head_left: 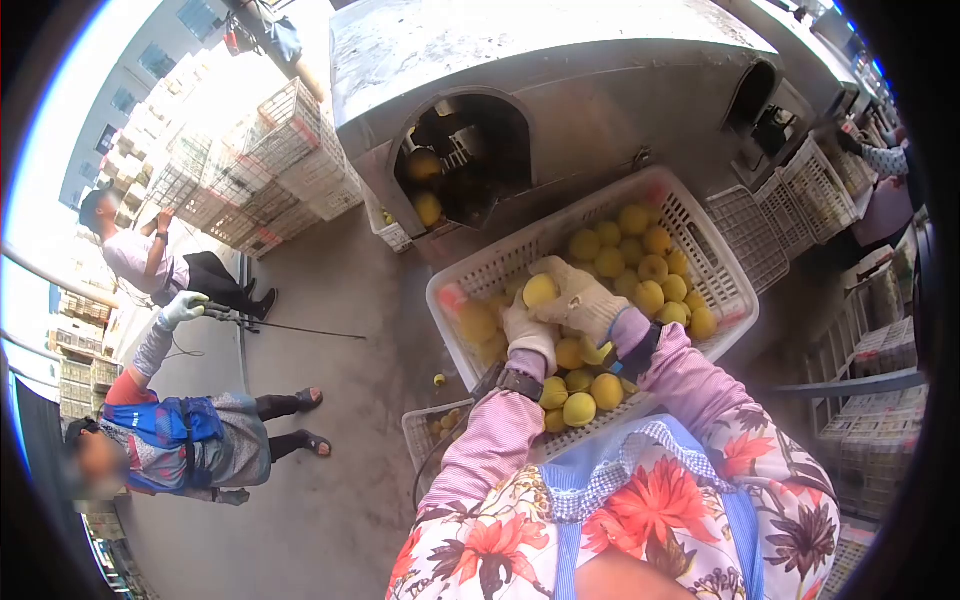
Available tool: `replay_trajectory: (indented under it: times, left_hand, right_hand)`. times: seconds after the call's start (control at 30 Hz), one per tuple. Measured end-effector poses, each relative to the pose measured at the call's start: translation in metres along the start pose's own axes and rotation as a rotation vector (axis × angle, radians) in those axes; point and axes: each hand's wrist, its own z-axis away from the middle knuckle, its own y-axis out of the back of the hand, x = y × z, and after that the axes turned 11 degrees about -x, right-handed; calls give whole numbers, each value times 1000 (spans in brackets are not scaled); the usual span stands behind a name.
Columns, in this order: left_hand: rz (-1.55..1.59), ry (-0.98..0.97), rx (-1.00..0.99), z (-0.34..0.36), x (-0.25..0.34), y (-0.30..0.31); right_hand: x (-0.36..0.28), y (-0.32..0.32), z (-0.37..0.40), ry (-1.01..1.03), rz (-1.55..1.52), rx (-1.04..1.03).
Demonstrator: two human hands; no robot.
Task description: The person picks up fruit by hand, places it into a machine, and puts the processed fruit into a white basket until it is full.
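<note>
A round, smooth-looking yellow fruit (541, 290) is held above the crate, its upper face bare between the two gloved hands. The left hand (527, 333) supports it from below; the right hand (588, 300), reaching inward, curls its fingers against the side. Beneath both, the white slotted crate (712, 245) holds many loose yellow fruits (648, 297). A second crate (411, 437), left of the hands, also contains fruit.
</note>
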Motion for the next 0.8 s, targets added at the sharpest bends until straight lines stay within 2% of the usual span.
replay_trajectory:
  times: [0.03,0.07,0.13,0.17,0.23,0.27,0.37,0.43,0.5,0.57,0.63,0.67,0.73,0.77,0.8]
  left_hand:
    - [121,-45,-1,2,0,10]
    - [243,-94,-1,-1,-1,25]
    - [873,-171,-77,16,36,79]
    - [837,-40,-33,30,62,109]
    - [1005,-15,-79,42,75,145]
    - [1088,-43,-143,47,68,157]
    - [1620,-140,-427,38,21,171]
    - [1694,-227,-530,34,-6,165]
    - [1601,-403,-552,28,-21,157]
    - [1284,-396,-499,31,-18,156]
    - [1160,-436,-483,26,-12,155]
    - [1194,-470,-488,25,-12,152]
    - [887,-541,-434,29,-7,153]
    - [549,-575,-369,34,3,157]
    - [213,-605,-293,35,15,160]
  right_hand:
    - [-9,1,2,-52,7,-51]
    - [-24,-3,1,-27,-173,4]
    - [-51,-8,-23,62,-65,216]
    - [-62,-11,-36,101,-14,320]
    - [-70,-17,-82,69,306,471]
    - [-67,-19,-103,48,466,541]
    - [-51,-30,-145,245,845,824]
    - [-47,-30,-164,101,899,677]
    - [-50,-19,-192,3,857,545]
    - [-59,-14,-195,33,779,592]
    - [-83,-5,-181,73,635,604]
    - [-97,-1,-167,94,524,580]
    - [-110,-8,-121,180,314,531]
    - [-106,-24,-86,249,220,511]
    - [-102,-40,-60,217,296,336]
